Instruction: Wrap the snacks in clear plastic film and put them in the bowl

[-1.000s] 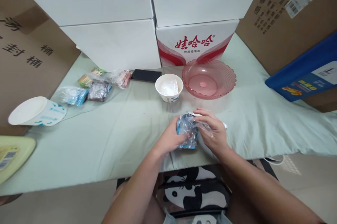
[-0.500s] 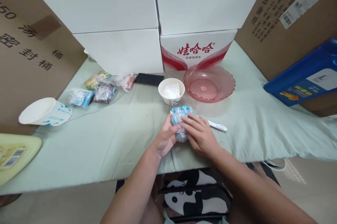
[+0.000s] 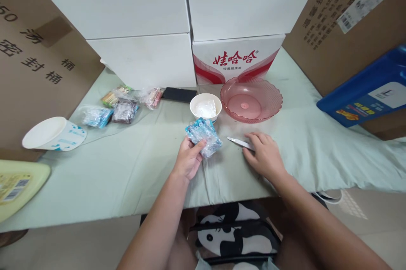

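Note:
My left hand [image 3: 187, 159] pinches a clear plastic-wrapped bundle of blue packets [image 3: 206, 137] between thumb and fingers, holding it tilted over the cloth. The bundle's upper edge overlaps the front of a white paper bowl [image 3: 194, 111], which has clear plastic wrap [image 3: 207, 108] inside. To the right, my right hand [image 3: 267, 156] is closed over a slim white utility knife [image 3: 240, 143] lying on the cloth, thumb on its near side and fingers on its far side. The knife's narrow end points left, toward the bundle; its other end is hidden under the hand.
Behind the hands stand a pink scalloped bowl [image 3: 234, 107] and a black phone [image 3: 179, 94]. Several wrapped packets [image 3: 125, 110] and a tipped paper cup [image 3: 71, 135] lie left. White boxes [image 3: 142, 61] wall off the back. A blue bottle [image 3: 358, 92] leans at right.
My right hand has left the bundle and moved right onto the utility knife. The left hand has shifted the bundle a little left and away from me.

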`<state>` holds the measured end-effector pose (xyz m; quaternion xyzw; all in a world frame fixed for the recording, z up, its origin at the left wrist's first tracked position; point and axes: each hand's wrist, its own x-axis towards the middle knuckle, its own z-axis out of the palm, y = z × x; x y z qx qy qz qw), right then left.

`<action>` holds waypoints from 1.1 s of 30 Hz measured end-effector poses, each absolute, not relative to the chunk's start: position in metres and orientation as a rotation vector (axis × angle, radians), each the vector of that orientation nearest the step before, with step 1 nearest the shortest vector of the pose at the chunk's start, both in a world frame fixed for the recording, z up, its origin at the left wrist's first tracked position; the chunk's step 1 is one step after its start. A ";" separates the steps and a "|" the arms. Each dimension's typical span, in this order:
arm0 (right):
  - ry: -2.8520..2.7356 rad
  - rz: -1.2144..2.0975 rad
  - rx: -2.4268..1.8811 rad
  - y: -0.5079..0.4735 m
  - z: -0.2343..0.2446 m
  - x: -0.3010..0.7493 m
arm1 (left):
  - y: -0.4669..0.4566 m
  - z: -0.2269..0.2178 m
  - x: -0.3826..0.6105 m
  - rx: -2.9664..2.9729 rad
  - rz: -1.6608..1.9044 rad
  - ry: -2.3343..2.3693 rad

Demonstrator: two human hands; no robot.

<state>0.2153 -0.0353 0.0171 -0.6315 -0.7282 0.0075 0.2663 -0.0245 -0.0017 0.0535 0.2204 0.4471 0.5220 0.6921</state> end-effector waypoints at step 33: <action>-1.786 0.580 -1.894 -0.034 0.040 0.207 | -0.004 0.048 -0.053 0.825 1.328 1.063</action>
